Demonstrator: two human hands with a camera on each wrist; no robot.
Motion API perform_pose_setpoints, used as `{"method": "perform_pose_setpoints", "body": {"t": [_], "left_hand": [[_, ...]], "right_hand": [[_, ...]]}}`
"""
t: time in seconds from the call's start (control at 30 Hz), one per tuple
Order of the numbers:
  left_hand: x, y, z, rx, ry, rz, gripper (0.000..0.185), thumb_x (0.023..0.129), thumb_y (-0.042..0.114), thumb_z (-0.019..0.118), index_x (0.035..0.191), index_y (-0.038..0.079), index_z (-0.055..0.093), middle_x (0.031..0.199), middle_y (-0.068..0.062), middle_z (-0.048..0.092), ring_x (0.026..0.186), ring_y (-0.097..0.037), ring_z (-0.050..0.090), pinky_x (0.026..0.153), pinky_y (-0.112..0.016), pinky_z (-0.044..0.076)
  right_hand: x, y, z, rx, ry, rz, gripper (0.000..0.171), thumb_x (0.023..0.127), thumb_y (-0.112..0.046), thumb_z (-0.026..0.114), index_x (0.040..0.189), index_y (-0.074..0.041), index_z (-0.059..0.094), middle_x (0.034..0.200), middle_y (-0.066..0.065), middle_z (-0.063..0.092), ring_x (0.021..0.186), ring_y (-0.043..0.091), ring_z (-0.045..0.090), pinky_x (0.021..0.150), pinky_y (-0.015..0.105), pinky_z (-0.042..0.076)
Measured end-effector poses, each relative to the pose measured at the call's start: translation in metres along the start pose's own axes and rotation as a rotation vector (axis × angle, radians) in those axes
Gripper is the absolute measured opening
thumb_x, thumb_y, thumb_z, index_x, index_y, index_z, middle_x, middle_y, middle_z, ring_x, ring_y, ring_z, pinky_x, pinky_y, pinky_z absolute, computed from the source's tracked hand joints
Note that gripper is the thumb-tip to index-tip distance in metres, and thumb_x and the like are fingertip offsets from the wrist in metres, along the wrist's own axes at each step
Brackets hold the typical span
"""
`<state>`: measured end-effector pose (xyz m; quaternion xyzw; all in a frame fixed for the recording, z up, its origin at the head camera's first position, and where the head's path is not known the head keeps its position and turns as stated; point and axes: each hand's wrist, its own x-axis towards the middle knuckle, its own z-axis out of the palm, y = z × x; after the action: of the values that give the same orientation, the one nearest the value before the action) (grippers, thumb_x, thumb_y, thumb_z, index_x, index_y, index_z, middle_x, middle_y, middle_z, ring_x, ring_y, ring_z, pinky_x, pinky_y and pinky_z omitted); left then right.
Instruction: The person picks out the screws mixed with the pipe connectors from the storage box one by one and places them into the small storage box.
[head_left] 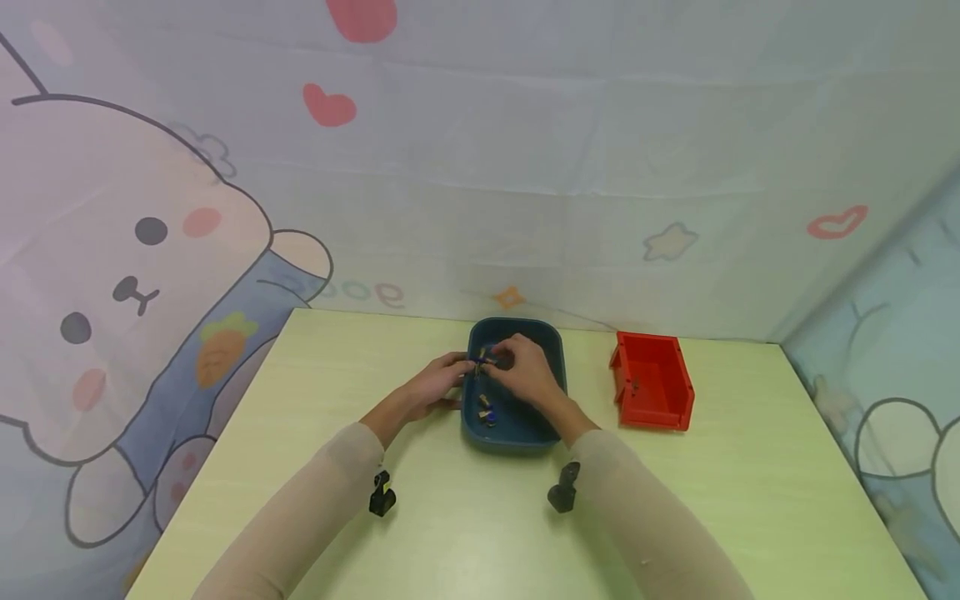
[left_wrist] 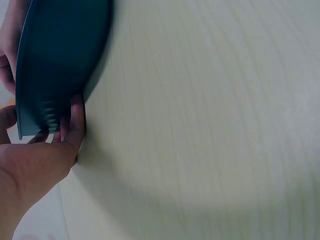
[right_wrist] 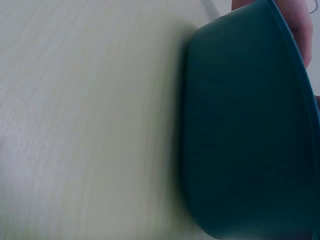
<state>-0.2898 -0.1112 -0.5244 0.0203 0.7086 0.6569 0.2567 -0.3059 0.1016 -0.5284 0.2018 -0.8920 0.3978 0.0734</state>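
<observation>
A dark teal plastic bin (head_left: 525, 421) stands near the table's far edge. My left hand (head_left: 435, 385) holds its left wall, thumb at the rim; in the left wrist view the fingers (left_wrist: 75, 122) of that hand lie against the outer side. My right hand (head_left: 527, 371) reaches into the bin from the right, thumb and forefinger pinching a small blue-and-tan piece (head_left: 486, 359) by the left rim, close to my left thumb. Too small to name, several tan and blue pieces (head_left: 487, 413) lie lower on the bin floor. The bin's wall (right_wrist: 245, 125) hides most of my right hand in the right wrist view.
To the right of the bin sits a red open plastic box (head_left: 654, 379). Both are on a pale wood-grain table (head_left: 480, 533). A printed cloth (head_left: 480, 167) hangs behind the far edge. Black wrist cameras show at each sleeve.
</observation>
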Motion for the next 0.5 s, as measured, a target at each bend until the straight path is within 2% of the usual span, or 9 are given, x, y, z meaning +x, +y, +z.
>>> {"method": "perform_pose_setpoints", "body": {"t": [0.23, 0.5], "left_hand": [[-0.001, 0.000, 0.001, -0.003, 0.008, 0.000, 0.056, 0.112, 0.032, 0.052, 0.162, 0.009, 0.039, 0.161, -0.016, 0.046, 0.146, -0.035, 0.048, 0.100, -0.049, 0.056], [-0.001, -0.001, -0.001, -0.007, 0.001, 0.001, 0.055, 0.113, 0.031, 0.051, 0.161, 0.008, 0.039, 0.158, -0.018, 0.049, 0.147, -0.036, 0.047, 0.100, -0.050, 0.056]], "right_hand": [[0.002, -0.001, 0.007, -0.042, -0.020, -0.020, 0.030, 0.090, -0.017, 0.085, 0.110, 0.004, 0.077, 0.104, 0.014, 0.069, 0.096, 0.029, 0.065, 0.089, 0.045, 0.054], [0.007, -0.001, 0.016, -0.115, -0.057, -0.029, 0.037, 0.089, -0.020, 0.085, 0.116, 0.003, 0.077, 0.107, 0.013, 0.068, 0.102, 0.031, 0.060, 0.094, 0.049, 0.049]]}}
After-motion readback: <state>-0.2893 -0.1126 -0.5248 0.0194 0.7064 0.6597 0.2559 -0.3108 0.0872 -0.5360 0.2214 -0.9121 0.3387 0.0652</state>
